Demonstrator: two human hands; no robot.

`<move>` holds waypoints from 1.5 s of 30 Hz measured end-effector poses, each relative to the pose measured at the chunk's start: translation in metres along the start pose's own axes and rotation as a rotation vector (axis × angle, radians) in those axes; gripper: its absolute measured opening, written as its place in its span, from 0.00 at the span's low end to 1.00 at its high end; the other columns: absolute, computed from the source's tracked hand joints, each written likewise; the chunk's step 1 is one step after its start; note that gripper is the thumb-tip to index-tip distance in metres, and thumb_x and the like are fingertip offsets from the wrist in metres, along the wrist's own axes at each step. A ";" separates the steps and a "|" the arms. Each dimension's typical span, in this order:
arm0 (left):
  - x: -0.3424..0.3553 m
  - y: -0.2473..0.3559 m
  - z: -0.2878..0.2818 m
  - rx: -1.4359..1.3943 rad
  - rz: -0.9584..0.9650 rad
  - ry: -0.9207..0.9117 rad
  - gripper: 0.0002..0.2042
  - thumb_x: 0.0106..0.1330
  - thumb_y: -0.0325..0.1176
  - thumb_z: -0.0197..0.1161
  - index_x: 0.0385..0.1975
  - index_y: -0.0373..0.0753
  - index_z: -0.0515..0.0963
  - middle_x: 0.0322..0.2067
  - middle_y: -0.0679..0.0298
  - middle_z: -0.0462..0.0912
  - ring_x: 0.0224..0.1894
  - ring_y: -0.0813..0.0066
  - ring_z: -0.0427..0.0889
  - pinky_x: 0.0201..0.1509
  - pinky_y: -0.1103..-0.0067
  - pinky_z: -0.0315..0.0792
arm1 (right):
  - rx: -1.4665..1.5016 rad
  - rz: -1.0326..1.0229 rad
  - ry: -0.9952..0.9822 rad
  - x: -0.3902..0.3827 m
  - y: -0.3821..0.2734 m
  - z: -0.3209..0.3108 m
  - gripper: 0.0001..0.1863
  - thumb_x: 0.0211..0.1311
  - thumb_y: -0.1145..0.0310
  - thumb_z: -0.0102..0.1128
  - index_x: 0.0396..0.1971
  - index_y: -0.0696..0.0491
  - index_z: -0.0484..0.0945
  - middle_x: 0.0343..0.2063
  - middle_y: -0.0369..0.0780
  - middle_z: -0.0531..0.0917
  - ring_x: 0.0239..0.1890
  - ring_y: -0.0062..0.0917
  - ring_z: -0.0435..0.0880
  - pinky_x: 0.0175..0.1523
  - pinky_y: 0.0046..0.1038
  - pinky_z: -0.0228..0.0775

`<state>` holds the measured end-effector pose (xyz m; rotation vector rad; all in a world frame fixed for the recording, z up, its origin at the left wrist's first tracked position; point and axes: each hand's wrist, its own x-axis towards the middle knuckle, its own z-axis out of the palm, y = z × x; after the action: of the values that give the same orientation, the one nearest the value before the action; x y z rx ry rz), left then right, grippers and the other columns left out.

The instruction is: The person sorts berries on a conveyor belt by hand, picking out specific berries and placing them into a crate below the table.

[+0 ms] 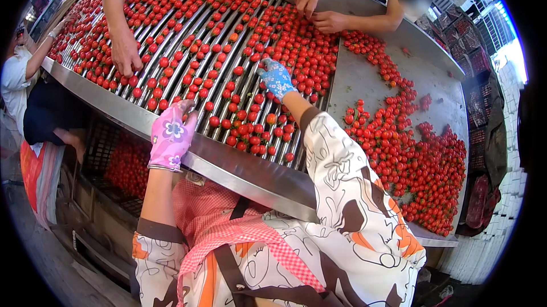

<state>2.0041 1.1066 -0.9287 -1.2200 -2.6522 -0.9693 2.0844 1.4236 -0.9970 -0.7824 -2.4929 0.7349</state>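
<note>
Small red tomatoes (305, 50) cover a sloping bed of metal rollers (196, 28) in front of me. My right hand (277, 79), in a blue flowered glove, reaches over the rollers. Its fingers are stretched out among the tomatoes, and I see nothing held in them. At the near metal rim (228, 173), my left hand (172, 135) wears a pink and purple flowered glove with bare fingertips. Its fingers curl toward the thumb next to the nearest tomatoes; whatever may be between them is hidden.
To the right, many tomatoes lie on a flat metal tray (364, 85). Across the rollers, another person's hands (319, 11) work among the tomatoes; one more bare hand (125, 50) reaches in at upper left. A dark crate (122, 167) of tomatoes stands below the left rim.
</note>
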 end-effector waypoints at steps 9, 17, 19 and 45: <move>0.013 0.027 0.020 -1.925 -0.674 -0.265 0.22 0.66 0.44 0.58 0.53 0.36 0.68 0.50 0.56 0.74 0.49 0.64 0.76 0.52 0.64 0.75 | 0.476 -0.395 -0.378 -0.066 -0.138 -0.020 0.22 0.61 0.67 0.59 0.55 0.53 0.72 0.45 0.40 0.80 0.46 0.19 0.77 0.53 0.23 0.70; 0.016 0.007 0.034 -2.394 -0.791 0.002 0.10 0.67 0.31 0.54 0.42 0.31 0.73 0.42 0.49 0.79 0.44 0.58 0.81 0.40 0.72 0.83 | 0.147 -0.356 -0.412 -0.072 -0.053 -0.002 0.18 0.57 0.68 0.59 0.49 0.53 0.77 0.43 0.45 0.80 0.47 0.36 0.79 0.52 0.35 0.71; 0.013 0.013 0.028 -2.384 -0.760 -0.016 0.10 0.67 0.30 0.54 0.42 0.31 0.74 0.43 0.51 0.80 0.45 0.58 0.81 0.42 0.71 0.82 | -0.079 -0.532 -0.374 -0.082 -0.029 0.014 0.16 0.54 0.70 0.58 0.45 0.51 0.79 0.39 0.45 0.81 0.43 0.39 0.80 0.49 0.37 0.72; 0.006 0.018 0.054 -2.378 -0.716 -0.234 0.15 0.69 0.37 0.53 0.49 0.37 0.75 0.51 0.52 0.75 0.43 0.69 0.80 0.31 0.81 0.81 | -0.283 -0.686 -0.476 -0.164 0.049 -0.022 0.37 0.57 0.57 0.60 0.65 0.49 0.58 0.62 0.45 0.65 0.66 0.41 0.60 0.70 0.44 0.48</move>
<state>2.0237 1.1501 -0.9607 0.2491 -0.4903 -4.1764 2.2383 1.3650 -1.0473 0.2309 -3.0456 0.3414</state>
